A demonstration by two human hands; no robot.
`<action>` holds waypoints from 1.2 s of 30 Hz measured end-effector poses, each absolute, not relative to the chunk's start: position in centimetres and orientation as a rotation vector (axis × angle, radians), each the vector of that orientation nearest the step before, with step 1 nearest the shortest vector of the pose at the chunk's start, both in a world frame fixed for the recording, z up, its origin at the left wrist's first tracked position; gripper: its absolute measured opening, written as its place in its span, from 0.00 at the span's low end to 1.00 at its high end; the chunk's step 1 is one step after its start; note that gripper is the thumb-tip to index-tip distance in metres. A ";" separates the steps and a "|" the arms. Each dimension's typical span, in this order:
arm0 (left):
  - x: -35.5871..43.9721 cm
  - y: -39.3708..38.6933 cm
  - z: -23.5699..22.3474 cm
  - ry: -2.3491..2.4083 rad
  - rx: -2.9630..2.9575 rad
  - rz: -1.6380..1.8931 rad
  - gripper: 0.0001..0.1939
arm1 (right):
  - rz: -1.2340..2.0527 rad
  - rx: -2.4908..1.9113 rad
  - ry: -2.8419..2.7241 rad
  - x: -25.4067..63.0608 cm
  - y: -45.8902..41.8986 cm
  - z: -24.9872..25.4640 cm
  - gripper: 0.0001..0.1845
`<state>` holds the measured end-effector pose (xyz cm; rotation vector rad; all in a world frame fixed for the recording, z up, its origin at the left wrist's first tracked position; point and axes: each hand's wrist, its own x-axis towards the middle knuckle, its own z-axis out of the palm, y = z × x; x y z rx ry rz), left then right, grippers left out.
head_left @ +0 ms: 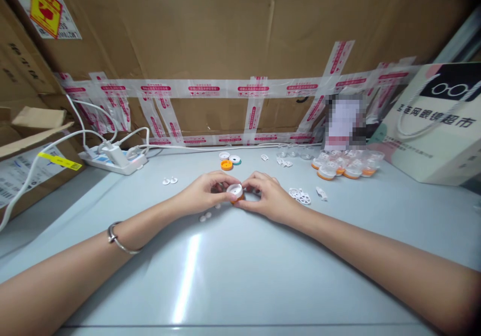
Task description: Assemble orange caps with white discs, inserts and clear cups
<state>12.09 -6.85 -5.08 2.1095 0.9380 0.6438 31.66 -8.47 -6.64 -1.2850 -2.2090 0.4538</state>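
Between my hands, over the middle of the table, is a small round plastic part (235, 190), white on top with orange beneath. My left hand (206, 193) pinches it from the left, thumb at its near side. From the right, my right hand (267, 198) closes on the same part with thumb and fingers. Small white round pieces (203, 218) lie below my left fingers. Just beyond the hands sit an orange round part (226, 165), a white ring (224, 156) and a white disc (235, 159) with a green edge. White cut-out plastic pieces (299, 195) rest right of my right hand.
Several clear-topped round containers with orange bases (353, 169) cluster at the right, near a paper bag (432, 140). Two white discs (173, 180) lie left. A power strip (130, 164) with cables and an open carton (33, 170) stand farther left. A large cardboard box (210, 30) forms the back.
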 end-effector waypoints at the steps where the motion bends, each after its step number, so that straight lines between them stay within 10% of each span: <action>1: 12.1 -6.9 -5.1 0.935 2.150 0.649 0.15 | 0.456 -1.287 -2.210 31.6 -8.5 -6.6 0.14; 36: 11.9 -7.0 -4.5 0.890 2.264 0.558 0.12 | 0.460 -1.195 -2.266 31.6 -8.3 -6.6 0.13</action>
